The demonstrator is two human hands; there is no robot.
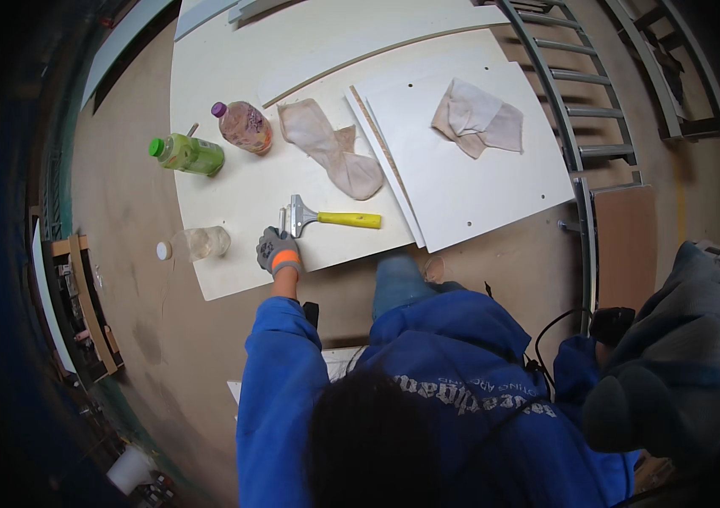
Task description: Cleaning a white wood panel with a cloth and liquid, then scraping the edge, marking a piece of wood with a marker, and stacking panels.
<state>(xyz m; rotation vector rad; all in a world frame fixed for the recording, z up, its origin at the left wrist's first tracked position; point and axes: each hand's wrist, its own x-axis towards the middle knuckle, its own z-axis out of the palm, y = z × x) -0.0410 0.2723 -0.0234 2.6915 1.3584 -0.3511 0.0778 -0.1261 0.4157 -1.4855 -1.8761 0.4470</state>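
Scraper (334,219), with a yellow handle and a silver-grey metal head, lies on the white desk (245,203) near its front edge. We see the handle as a straight, smooth bar with blunt ends, pointing to the right; at its left end a metal neck widens toward a broad, narrow head set crosswise, so that the whole outline resembles a T laid on its side. The metal looks dull and pale, in strong contrast with the bright yellow. Just left of the head we note a thin, pale strip (282,221), roughly parallel to it. Of the two hands, the left hand (278,250), in a grey glove with an orange cuff, has its bent fingers at the lower end of this strip, close beside the head; we cannot tell whether they are clamped on either piece. Beyond the right sleeve (577,364) we see only a dark shape (612,324), and cannot tell how the right hand stands. Above the scraper, we find a stained, pale cloth (355,173) spread out beside a white panel (495,186).
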